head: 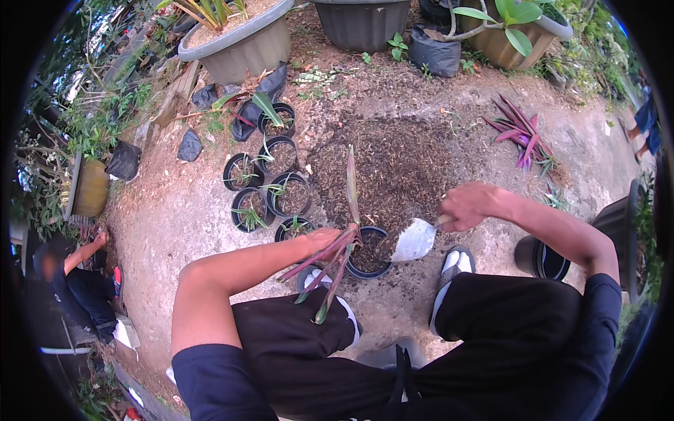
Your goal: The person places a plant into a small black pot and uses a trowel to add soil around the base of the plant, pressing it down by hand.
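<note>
My right hand (466, 206) grips the handle of a hand trowel. The trowel's pale metal blade (416, 240) points left, its tip with dark soil over the rim of a black plastic plant pot (368, 271). Potting mix (366, 250) lies inside that pot. At the pot's left side, my left hand (322, 241) holds a plant with long purple-green leaves (337, 244); some leaves cover the fingers. One leaf points away from me, and others hang toward my left knee.
Several small potted plants (289, 194) stand at left, beyond my left forearm. A heap of soil mix (384, 163) spreads ahead. Uprooted purple plants (521, 131) lie at far right. Black empty-looking pots (532, 255) stand by my right knee. Another person (84, 294) sits at far left.
</note>
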Demonstrator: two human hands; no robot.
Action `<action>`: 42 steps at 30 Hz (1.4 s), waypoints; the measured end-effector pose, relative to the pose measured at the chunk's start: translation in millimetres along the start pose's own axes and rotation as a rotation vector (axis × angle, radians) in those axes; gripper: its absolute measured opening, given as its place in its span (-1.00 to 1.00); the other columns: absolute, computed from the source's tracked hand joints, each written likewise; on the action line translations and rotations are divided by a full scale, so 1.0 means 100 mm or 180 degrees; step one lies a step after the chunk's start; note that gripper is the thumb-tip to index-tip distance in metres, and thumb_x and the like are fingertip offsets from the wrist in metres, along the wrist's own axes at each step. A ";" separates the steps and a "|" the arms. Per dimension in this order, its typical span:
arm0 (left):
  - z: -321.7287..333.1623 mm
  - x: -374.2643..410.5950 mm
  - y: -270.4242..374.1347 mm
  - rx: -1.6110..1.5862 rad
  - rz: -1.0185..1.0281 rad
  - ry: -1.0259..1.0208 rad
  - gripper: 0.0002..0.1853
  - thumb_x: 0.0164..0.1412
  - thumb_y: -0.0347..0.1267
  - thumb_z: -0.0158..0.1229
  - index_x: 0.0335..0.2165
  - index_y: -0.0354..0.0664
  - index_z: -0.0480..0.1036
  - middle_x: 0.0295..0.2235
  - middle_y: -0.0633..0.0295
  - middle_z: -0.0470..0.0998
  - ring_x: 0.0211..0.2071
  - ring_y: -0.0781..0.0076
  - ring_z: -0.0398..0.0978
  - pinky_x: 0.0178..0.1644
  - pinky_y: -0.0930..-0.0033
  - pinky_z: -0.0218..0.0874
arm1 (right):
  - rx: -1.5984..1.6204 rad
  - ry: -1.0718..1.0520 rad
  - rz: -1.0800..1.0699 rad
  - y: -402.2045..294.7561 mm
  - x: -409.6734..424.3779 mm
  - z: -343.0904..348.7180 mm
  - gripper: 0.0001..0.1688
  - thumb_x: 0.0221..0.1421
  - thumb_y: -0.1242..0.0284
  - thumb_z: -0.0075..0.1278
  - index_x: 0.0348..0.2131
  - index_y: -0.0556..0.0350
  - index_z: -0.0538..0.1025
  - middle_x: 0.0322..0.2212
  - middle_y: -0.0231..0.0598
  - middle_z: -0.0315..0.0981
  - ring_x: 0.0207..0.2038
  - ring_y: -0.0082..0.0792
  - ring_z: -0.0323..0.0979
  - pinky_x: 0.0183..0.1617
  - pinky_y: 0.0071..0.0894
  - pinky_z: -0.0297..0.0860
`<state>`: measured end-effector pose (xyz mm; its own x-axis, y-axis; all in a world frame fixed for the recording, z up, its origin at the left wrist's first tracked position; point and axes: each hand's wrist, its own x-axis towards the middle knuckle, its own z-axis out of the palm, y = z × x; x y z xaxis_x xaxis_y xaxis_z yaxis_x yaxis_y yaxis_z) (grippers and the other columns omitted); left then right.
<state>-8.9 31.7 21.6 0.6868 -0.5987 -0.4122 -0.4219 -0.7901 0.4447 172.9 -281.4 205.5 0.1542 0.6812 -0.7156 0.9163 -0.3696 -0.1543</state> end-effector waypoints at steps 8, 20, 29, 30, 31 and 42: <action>-0.08 -0.03 0.06 -0.0032 0.0104 0.0082 -0.41 0.05 -0.28 0.18 -0.03 -0.29 0.13 -0.42 -0.10 0.47 -0.37 -0.15 0.49 -0.34 -0.03 0.34 | -0.1259 0.0237 -0.0365 -0.83 0.29 -0.07 -0.80 0.10 0.41 -0.02 -0.39 0.13 0.59 -0.52 -0.17 0.54 -0.37 -0.20 0.58 -0.36 -0.26 0.52; 0.02 -0.07 0.00 -0.0254 0.0081 0.0368 -0.57 0.14 -0.31 0.04 -0.07 -0.26 0.16 -0.41 -0.09 0.48 -0.36 -0.16 0.47 -0.35 -0.05 0.31 | -0.0526 0.0217 0.0273 -0.63 0.17 0.43 -0.69 0.15 0.33 -0.09 -0.21 0.18 0.46 -0.50 -0.11 0.54 -0.36 -0.17 0.58 -0.39 -0.20 0.50; -0.06 0.02 0.04 -0.0091 -0.0119 -0.0086 -0.75 0.27 -0.29 -0.15 -0.16 -0.21 0.21 -0.39 -0.15 0.46 -0.32 -0.21 0.43 -0.28 -0.03 0.27 | 0.0595 0.0138 0.0699 0.79 -0.18 1.63 -0.37 0.26 -0.04 -0.34 -0.13 0.23 0.28 -0.62 0.04 0.46 -0.50 0.12 0.49 -0.38 0.04 0.41; -0.02 0.02 -0.01 0.0034 0.0003 0.0007 -0.75 0.25 -0.29 -0.13 -0.18 -0.21 0.22 -0.43 -0.13 0.46 -0.35 -0.23 0.43 -0.30 -0.04 0.27 | 0.0689 0.0334 0.0822 0.85 -0.17 1.66 -0.36 0.25 -0.05 -0.32 -0.16 0.21 0.29 -0.65 0.06 0.43 -0.53 0.14 0.47 -0.40 0.07 0.38; 0.03 0.01 -0.05 0.0005 0.0022 0.0079 -0.75 0.24 -0.30 -0.12 -0.18 -0.21 0.22 -0.43 -0.13 0.46 -0.35 -0.22 0.43 -0.31 -0.03 0.27 | 0.0784 0.0529 0.0949 0.89 -0.15 1.68 -0.36 0.23 -0.07 -0.29 -0.18 0.20 0.30 -0.68 0.08 0.41 -0.56 0.16 0.44 -0.43 0.10 0.36; -0.01 0.04 -0.06 -0.0121 0.0054 0.0064 -0.63 0.10 -0.30 0.09 -0.16 -0.19 0.21 -0.49 -0.06 0.47 -0.44 -0.15 0.46 -0.42 -0.03 0.29 | 0.0744 0.1016 0.0629 0.66 0.84 1.57 -0.50 0.29 0.14 -0.33 -0.36 0.21 0.42 -0.60 0.20 0.42 -0.48 0.17 0.47 -0.40 0.11 0.45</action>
<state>-3.2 33.9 17.9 0.6917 -0.6088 -0.3884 -0.4109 -0.7741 0.4816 188.7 -348.0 28.4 0.4581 0.7306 -0.5062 0.7552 -0.6203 -0.2118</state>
